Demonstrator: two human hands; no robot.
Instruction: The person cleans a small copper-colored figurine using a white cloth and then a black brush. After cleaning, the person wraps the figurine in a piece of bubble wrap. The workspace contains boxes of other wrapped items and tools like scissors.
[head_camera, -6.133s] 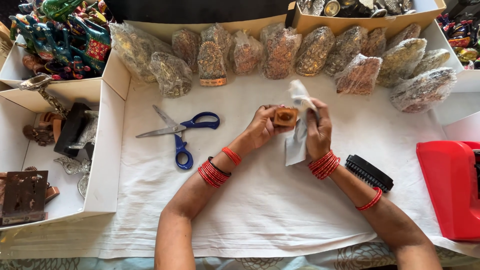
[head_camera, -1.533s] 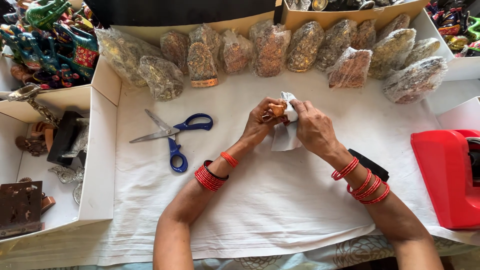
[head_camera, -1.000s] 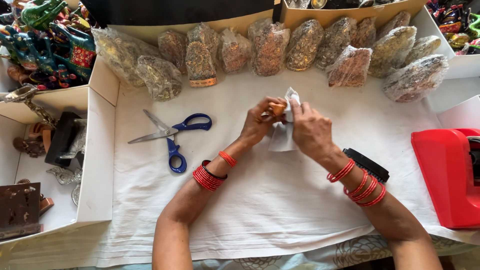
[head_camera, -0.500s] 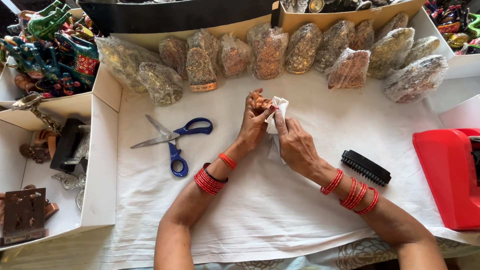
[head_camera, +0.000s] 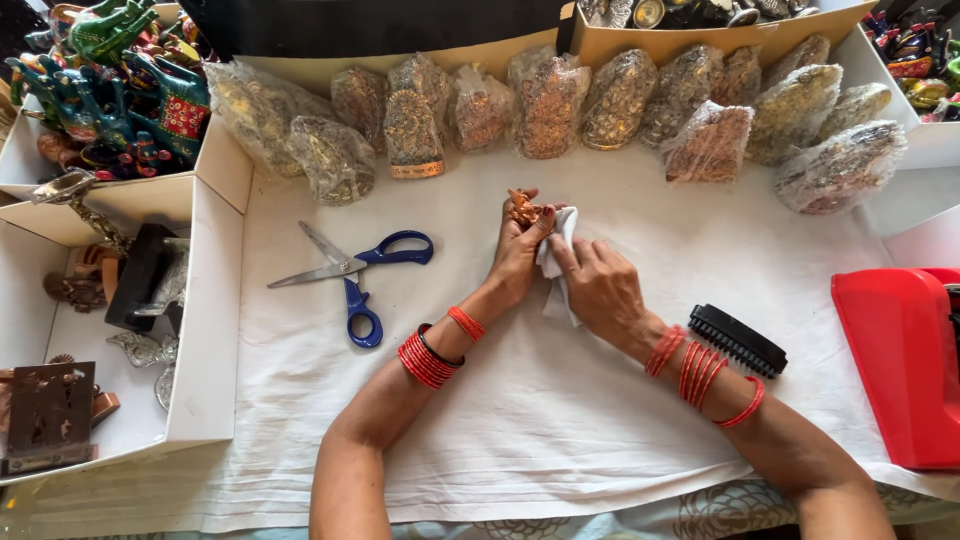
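You had your left hand (head_camera: 518, 262) clamped in a firm grip on the small copper-coloured metal figurine (head_camera: 524, 208), your right hand (head_camera: 597, 288) pinching the white cloth (head_camera: 556, 262) against it at 12 o'clock on the white-covered surface (head_camera: 560, 420), wiping seemingly unfinished, wrapped figurines (head_camera: 618, 98) lined beyond.

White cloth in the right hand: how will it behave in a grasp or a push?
Likely floppy: the white cloth hangs and folds below the right hand, with no shape of its own. Probably light, since the fingers pinch it easily against the small copper figurine held by the left hand. Pushed flat, it would probably bunch rather than slide.
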